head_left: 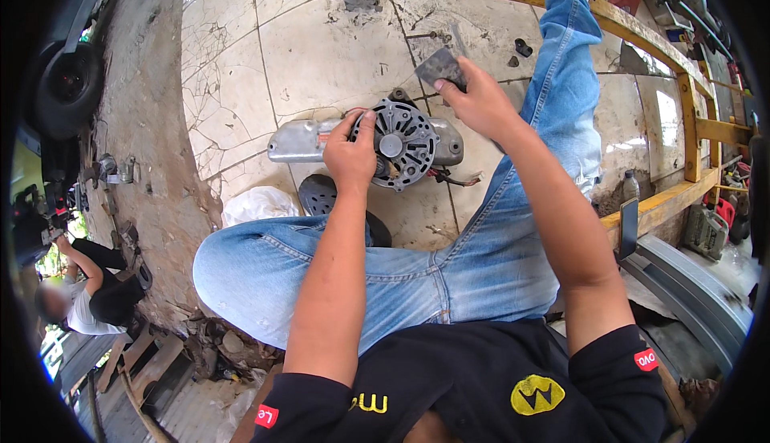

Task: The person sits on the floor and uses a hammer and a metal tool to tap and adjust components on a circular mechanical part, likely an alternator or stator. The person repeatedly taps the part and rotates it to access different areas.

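A round silver alternator (407,141) with a slotted face and a central hub rests on a long silver metal cover (297,143) on the tiled floor. My left hand (350,150) is closed round the alternator's left rim, thumb on top. Up and to the right of it, my right hand (479,99) pinches a dark grey, flat rectangular piece like sandpaper (439,68) between thumb and fingers, apart from the alternator. Short wires (455,176) stick out at the alternator's lower right.
A yellow metal frame (642,38) runs along the far and right sides. Small dark parts (523,47) and a bolt lie on the tiles. A white plastic bag (258,205) and a dark clog (318,194) sit by my left leg. Another person (88,290) is at far left.
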